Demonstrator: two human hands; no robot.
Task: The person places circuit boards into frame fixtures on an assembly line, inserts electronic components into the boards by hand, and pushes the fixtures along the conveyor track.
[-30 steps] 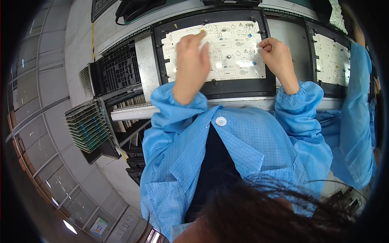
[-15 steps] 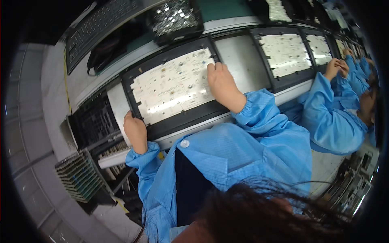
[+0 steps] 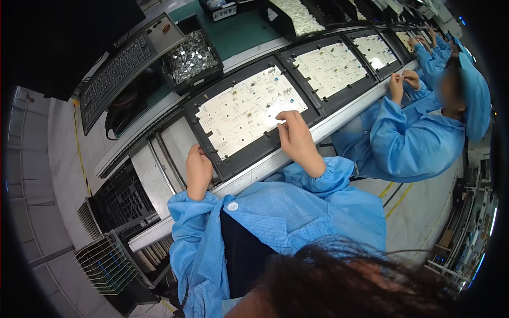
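Note:
In front of me a pale circuit board (image 3: 238,119) with a few small upright components lies in a black carrier frame (image 3: 246,160) on the line. My left hand (image 3: 199,170) is at the frame's near left edge, fingers bent against it; its thumb is mostly hidden. Over the board's near right part hovers my right hand (image 3: 298,142), thumb and index fingertips close together. Whatever may be between those tips is too small to make out. Two small blue components stand on the board's right side.
Another framed board (image 3: 328,69) adjoins on the right, with more beyond. Behind the line stand a bin of shiny metal parts (image 3: 192,58) and a keyboard (image 3: 114,79). A co-worker (image 3: 419,132) sits at my right. A rack of boards (image 3: 108,262) stands at lower left.
The carrier frame has moved right, closing the gap to the neighbouring frame. My left hand stays at its left edge; my right hand has left the right side and is over the board.

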